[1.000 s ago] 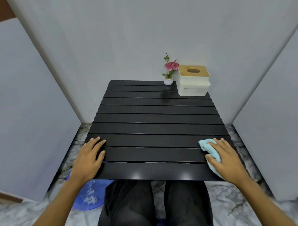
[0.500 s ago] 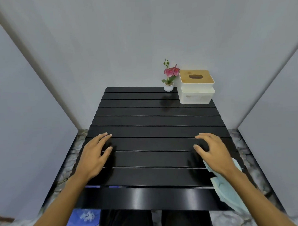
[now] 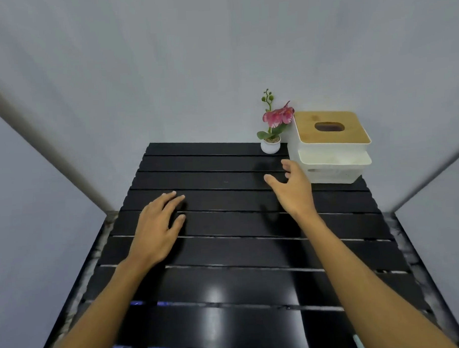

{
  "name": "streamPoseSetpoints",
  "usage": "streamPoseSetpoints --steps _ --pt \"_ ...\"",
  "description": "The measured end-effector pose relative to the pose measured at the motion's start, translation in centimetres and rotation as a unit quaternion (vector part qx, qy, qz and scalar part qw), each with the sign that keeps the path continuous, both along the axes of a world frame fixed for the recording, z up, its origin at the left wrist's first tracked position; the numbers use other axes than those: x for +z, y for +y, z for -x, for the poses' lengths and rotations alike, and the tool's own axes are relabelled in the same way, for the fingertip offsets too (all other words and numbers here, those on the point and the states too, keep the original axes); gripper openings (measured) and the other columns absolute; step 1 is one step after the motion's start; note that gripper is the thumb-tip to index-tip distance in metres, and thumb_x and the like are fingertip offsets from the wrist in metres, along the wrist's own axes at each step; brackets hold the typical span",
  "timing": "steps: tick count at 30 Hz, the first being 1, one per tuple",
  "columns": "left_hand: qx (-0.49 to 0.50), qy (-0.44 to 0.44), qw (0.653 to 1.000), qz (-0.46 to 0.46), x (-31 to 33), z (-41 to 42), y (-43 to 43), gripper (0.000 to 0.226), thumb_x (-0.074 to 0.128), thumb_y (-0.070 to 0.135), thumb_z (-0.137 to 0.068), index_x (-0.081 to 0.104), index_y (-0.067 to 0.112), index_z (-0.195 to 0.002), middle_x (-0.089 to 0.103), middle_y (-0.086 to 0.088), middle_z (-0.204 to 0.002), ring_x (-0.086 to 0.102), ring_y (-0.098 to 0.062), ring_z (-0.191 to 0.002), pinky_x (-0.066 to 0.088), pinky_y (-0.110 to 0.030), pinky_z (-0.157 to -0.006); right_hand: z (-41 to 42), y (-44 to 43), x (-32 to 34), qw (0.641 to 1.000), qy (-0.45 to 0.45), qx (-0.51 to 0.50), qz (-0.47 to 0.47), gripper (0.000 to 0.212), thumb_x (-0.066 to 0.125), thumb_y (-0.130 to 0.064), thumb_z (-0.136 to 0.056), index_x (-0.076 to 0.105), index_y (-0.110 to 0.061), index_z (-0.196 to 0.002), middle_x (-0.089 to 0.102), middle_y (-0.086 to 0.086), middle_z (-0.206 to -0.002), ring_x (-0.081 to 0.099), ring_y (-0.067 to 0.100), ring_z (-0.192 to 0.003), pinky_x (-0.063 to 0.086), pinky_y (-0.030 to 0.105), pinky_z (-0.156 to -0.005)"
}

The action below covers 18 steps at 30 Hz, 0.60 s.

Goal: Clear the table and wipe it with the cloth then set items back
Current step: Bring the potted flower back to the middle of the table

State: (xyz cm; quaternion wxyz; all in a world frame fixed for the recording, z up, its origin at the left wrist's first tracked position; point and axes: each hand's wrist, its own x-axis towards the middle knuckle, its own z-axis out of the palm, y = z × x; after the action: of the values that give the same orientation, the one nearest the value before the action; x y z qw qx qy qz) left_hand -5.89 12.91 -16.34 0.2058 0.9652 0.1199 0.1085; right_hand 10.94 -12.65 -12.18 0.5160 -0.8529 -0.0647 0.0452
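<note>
A black slatted table [image 3: 226,253] fills the middle of the view. At its far right corner stands a white tissue box with a wooden lid [image 3: 329,145], and just left of it a small white pot with a pink orchid [image 3: 271,135]. My right hand [image 3: 292,187] hovers above the table with fingers spread, just in front of the pot and beside the box, holding nothing. My left hand [image 3: 159,227] rests flat on the slats left of centre, fingers apart. Only a sliver of the light blue cloth [image 3: 359,343] shows at the bottom right edge.
Grey walls close in behind the table and on both sides. Marble floor [image 3: 104,232] shows along the table's left and right edges.
My right hand let go of the cloth at the near right and moved forward toward the pot and tissue box. My left hand slid forward. The view moved closer over the table.
</note>
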Motion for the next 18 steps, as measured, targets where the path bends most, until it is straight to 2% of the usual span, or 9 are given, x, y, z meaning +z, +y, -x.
streamPoseSetpoints --steps 4,10,14,18 --pt "0.000 0.000 1.000 -0.008 -1.0 -0.1 -0.1 0.049 0.033 0.045 -0.095 0.047 0.028 -0.139 0.040 0.006 -0.149 0.029 -0.013 -0.141 0.021 -0.044 -0.116 -3.9 2.0 -1.2 1.000 -0.019 -0.022 -0.007 0.066 0.070 -0.032 -0.083 0.040 -0.014 -0.140 0.048 0.002 -0.141 0.044 0.017 -0.129 0.036 0.028 -0.105" --pt "0.002 0.004 1.000 -0.013 -1.1 -0.2 0.0 0.047 0.034 0.044 -0.096 0.045 0.031 -0.140 0.036 0.011 -0.151 0.024 -0.007 -0.142 0.019 -0.041 -0.118 -7.8 4.6 -2.3 0.994 -0.078 -0.073 -0.031 0.050 0.075 -0.024 -0.078 0.054 -0.014 -0.122 0.062 0.000 -0.121 0.055 0.012 -0.108 0.037 0.018 -0.089" --pt "0.005 0.002 1.000 -0.010 -1.0 -0.4 0.0 0.046 0.035 0.043 -0.096 0.046 0.032 -0.139 0.037 0.012 -0.150 0.025 -0.006 -0.142 0.019 -0.041 -0.117 -9.4 5.5 -3.3 0.990 -0.098 -0.096 -0.038 0.045 0.075 -0.021 -0.077 0.056 -0.010 -0.117 0.065 0.003 -0.116 0.059 0.016 -0.104 0.038 0.015 -0.086" --pt "0.005 0.005 1.000 -0.015 -0.9 -0.4 0.0 0.045 0.036 0.043 -0.096 0.046 0.032 -0.139 0.037 0.011 -0.150 0.025 -0.007 -0.142 0.019 -0.041 -0.117 -10.6 6.4 -4.1 0.987 -0.106 -0.122 -0.018 0.042 0.072 -0.023 -0.080 0.056 -0.006 -0.115 0.064 0.010 -0.114 0.059 0.024 -0.105 0.043 0.025 -0.090"
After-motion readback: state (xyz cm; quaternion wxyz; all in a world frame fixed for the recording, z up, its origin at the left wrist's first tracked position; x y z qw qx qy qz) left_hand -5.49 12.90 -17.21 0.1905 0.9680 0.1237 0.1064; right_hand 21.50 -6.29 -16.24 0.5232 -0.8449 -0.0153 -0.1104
